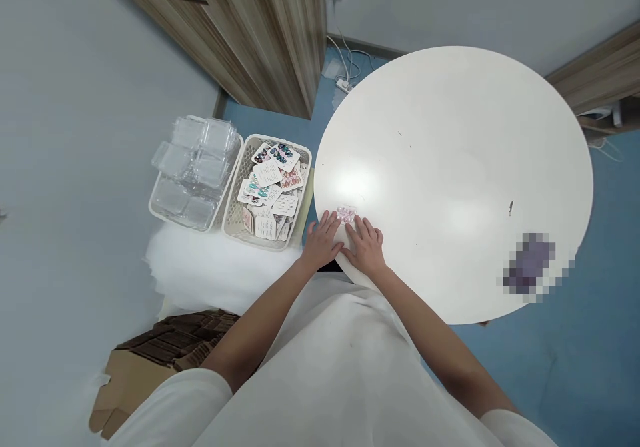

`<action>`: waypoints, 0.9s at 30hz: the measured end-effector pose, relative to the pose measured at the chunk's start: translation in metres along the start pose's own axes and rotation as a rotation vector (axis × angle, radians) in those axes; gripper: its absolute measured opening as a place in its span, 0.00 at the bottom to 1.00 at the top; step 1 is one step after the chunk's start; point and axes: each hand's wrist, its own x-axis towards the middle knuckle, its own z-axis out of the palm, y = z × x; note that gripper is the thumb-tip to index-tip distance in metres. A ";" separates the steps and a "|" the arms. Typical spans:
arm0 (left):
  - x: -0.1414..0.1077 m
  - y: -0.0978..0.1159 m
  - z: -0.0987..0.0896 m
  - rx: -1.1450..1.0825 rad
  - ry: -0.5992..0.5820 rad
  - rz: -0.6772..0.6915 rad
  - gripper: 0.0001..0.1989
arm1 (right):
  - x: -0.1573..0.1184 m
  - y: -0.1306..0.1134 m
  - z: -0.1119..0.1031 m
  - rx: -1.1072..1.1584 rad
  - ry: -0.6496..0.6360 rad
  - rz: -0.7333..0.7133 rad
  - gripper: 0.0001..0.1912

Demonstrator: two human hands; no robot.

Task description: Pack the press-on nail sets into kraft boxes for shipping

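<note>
A small card with pinkish oval pieces (346,214) lies flat on the white round table (450,140), close to its near left edge. My left hand (323,241) rests at the card's left side, palm down with its fingers spread. On the other side, my right hand (366,243) lies with fingers apart, its fingertips at the card's lower right edge. Both thumbs point toward each other below the card. Neither hand is closed round anything.
Left of the table stands a white basket (227,223) of similar cards, beside another basket (163,217) of clear plastic cases. White wrapping (215,267) and cardboard (133,380) are below them. A pixelated purple item (531,263) is at the table's right.
</note>
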 end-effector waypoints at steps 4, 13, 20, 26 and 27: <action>0.003 -0.002 0.000 0.013 -0.001 -0.014 0.28 | 0.006 -0.001 -0.001 -0.010 0.004 -0.007 0.32; 0.001 -0.007 -0.002 0.019 0.010 -0.043 0.28 | 0.013 -0.006 0.000 -0.015 -0.006 -0.033 0.32; -0.002 -0.006 -0.001 0.006 0.019 -0.039 0.29 | 0.009 -0.006 -0.004 -0.016 -0.006 -0.039 0.32; -0.021 -0.001 0.010 -0.014 0.053 -0.075 0.26 | -0.015 0.000 -0.004 0.019 0.003 -0.005 0.31; -0.024 0.001 0.013 -0.019 0.057 -0.081 0.25 | -0.021 0.001 -0.004 0.027 -0.001 0.006 0.31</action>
